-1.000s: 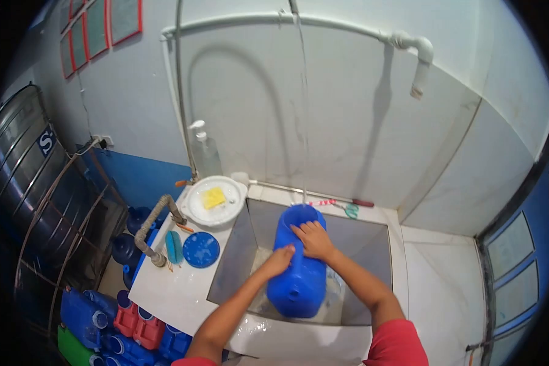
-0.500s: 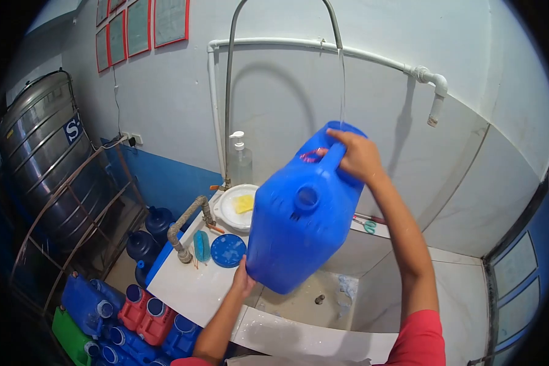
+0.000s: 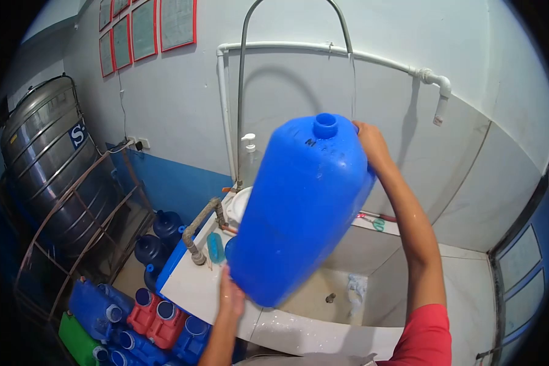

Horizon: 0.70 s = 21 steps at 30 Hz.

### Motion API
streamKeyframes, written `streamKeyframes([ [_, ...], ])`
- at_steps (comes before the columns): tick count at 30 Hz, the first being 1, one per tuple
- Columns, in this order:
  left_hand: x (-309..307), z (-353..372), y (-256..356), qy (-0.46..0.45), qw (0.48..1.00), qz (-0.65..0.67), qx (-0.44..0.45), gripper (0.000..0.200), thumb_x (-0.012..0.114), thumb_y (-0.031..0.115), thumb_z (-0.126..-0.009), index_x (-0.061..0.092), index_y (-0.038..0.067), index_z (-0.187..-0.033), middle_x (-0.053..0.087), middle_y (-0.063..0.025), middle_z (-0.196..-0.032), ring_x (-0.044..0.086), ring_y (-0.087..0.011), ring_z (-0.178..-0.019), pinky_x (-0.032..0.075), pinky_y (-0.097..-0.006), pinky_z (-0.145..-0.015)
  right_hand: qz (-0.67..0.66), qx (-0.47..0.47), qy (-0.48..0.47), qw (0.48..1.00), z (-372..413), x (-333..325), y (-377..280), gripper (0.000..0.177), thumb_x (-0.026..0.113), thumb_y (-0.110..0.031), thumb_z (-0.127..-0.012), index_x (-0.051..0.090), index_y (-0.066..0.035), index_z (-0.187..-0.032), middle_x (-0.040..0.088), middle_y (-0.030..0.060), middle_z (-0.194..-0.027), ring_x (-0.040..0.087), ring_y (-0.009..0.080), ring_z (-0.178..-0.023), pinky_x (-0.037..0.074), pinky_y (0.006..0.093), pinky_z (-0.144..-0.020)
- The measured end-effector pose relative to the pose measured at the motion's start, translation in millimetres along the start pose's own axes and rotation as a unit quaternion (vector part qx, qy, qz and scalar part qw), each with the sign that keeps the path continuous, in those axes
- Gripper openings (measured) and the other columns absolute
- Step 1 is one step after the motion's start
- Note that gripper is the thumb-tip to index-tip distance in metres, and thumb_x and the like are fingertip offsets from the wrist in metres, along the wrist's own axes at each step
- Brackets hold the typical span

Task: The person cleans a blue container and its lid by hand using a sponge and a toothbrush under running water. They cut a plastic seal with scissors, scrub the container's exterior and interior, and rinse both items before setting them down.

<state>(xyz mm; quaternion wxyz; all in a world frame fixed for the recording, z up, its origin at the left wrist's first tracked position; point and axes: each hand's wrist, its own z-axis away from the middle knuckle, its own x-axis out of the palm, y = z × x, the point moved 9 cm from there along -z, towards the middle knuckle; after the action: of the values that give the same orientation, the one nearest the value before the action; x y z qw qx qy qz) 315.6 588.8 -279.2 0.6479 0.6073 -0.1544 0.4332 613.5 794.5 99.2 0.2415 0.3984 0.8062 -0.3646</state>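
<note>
A large blue water jug hangs tilted over the sink, its small round spout at the top. My right hand grips it at the upper right side, with most of the fingers and the handle hidden behind the jug. Low on the left, my left hand holds the jug's bottom corner. A thin stream of water falls from the curved metal faucet and passes behind the jug's top. Water drops wet its upper face.
On the counter lie a teal brush and a partly hidden white basin. A pump bottle stands behind. Scissors rest on the right ledge. Red jugs, several blue ones and a steel tank are at left.
The jug has turned in my hands: its handle side has swung out of sight behind, and the spout has risen to the top. My left hand has shifted slightly down and left.
</note>
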Motion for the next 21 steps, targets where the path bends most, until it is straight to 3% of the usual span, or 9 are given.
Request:
streamKeyframes([
  [3,1.3,50.4,-26.9,-0.011,0.991,-0.013,-0.133,0.05,0.035,0.041,-0.096,0.042,0.001,-0.125,0.054,-0.0129,-0.122,0.052,-0.022,-0.111,0.04,-0.0379,-0.098,0.137,-0.013,-0.104,0.985,9.4,53.5,7.2,0.041,0.069,-0.041,-0.067,0.068,-0.006,-0.088,0.065,0.0211,-0.085,0.063,0.037,-0.085,0.049,0.0453,-0.073],
  [5,-23.1,43.4,17.9,-0.006,0.996,-0.024,-0.085,0.05,0.033,0.042,-0.097,0.041,0.0,-0.124,0.055,-0.0136,-0.12,0.055,-0.0221,-0.109,0.043,-0.04,-0.096,0.146,-0.017,-0.098,0.984,13.3,45.1,-6.7,0.043,0.068,-0.043,-0.067,0.068,-0.006,-0.089,0.065,0.0212,-0.086,0.062,0.0376,-0.085,0.049,0.0457,-0.073],
  [7,9.8,40.0,76.6,-0.11,0.991,-0.063,-0.045,0.047,0.032,0.04,-0.097,0.045,0.001,-0.121,0.058,-0.0147,-0.115,0.059,-0.0223,-0.105,0.047,-0.0374,-0.092,0.065,0.012,0.0,0.998,12.2,21.3,-9.1,0.043,0.068,-0.042,-0.068,0.067,-0.005,-0.09,0.065,0.0212,-0.086,0.062,0.0378,-0.084,0.049,0.0463,-0.073],
  [9,22.9,24.7,91.8,-0.065,0.994,-0.07,0.045,0.044,0.035,0.038,-0.097,0.047,0.003,-0.121,0.058,-0.012,-0.116,0.057,-0.0206,-0.106,0.046,-0.0346,-0.093,0.052,0.013,0.007,0.999,0.7,10.8,-2.3,0.044,0.067,-0.04,-0.07,0.066,-0.003,-0.093,0.065,0.0215,-0.086,0.062,0.0381,-0.084,0.049,0.0462,-0.073],
  [12,-3.4,-7.8,20.3,-0.028,0.999,-0.004,0.028,0.041,0.041,0.036,-0.096,0.047,0.005,-0.123,0.056,-0.0062,-0.12,0.055,-0.0169,-0.106,0.044,-0.031,-0.093,-0.01,0.018,0.005,1.0,-3.0,13.4,11.2,0.042,0.066,-0.039,-0.071,0.067,-0.003,-0.091,0.065,0.0222,-0.087,0.063,0.0378,-0.084,0.049,0.0456,-0.073],
  [13,-6.6,3.4,15.2,-0.031,0.999,-0.007,0.027,0.041,0.041,0.036,-0.096,0.047,0.005,-0.123,0.056,-0.0062,-0.12,0.055,-0.0169,-0.106,0.044,-0.031,-0.093,0.062,0.011,-0.046,0.997,-2.7,37.3,17.2,0.041,0.066,-0.04,-0.071,0.068,-0.003,-0.089,0.065,0.0221,-0.087,0.063,0.0376,-0.083,0.05,0.0453,-0.072],
  [15,-5.2,30.8,-10.8,-0.021,0.994,0.021,-0.105,0.04,0.041,0.036,-0.096,0.048,0.005,-0.121,0.057,-0.0082,-0.118,0.057,-0.0166,-0.102,0.046,-0.0318,-0.09,0.149,0.003,-0.114,0.982,6.1,59.0,8.3,0.04,0.066,-0.041,-0.071,0.069,-0.004,-0.083,0.066,0.0214,-0.083,0.064,0.0372,-0.081,0.05,0.045,-0.072],
  [17,-42.5,28.8,16.9,0.002,0.995,0.011,-0.098,0.04,0.041,0.036,-0.096,0.049,0.006,-0.12,0.059,-0.0101,-0.114,0.059,-0.0177,-0.097,0.049,-0.0324,-0.086,0.124,0.004,-0.116,0.985,14.2,53.4,-13.1,0.039,0.065,-0.042,-0.071,0.069,-0.004,-0.083,0.066,0.0209,-0.08,0.064,0.0373,-0.08,0.05,0.0448,-0.073],
  [21,13.7,16.2,85.0,-0.061,0.996,-0.063,-0.023,0.039,0.043,0.038,-0.095,0.05,0.006,-0.117,0.06,-0.0089,-0.108,0.06,-0.0191,-0.094,0.05,-0.0327,-0.083,0.066,0.026,-0.03,0.997,1.4,13.4,-23.8,0.038,0.065,-0.042,-0.072,0.069,-0.005,-0.082,0.066,0.0209,-0.081,0.064,0.0371,-0.08,0.05,0.0443,-0.073],
])
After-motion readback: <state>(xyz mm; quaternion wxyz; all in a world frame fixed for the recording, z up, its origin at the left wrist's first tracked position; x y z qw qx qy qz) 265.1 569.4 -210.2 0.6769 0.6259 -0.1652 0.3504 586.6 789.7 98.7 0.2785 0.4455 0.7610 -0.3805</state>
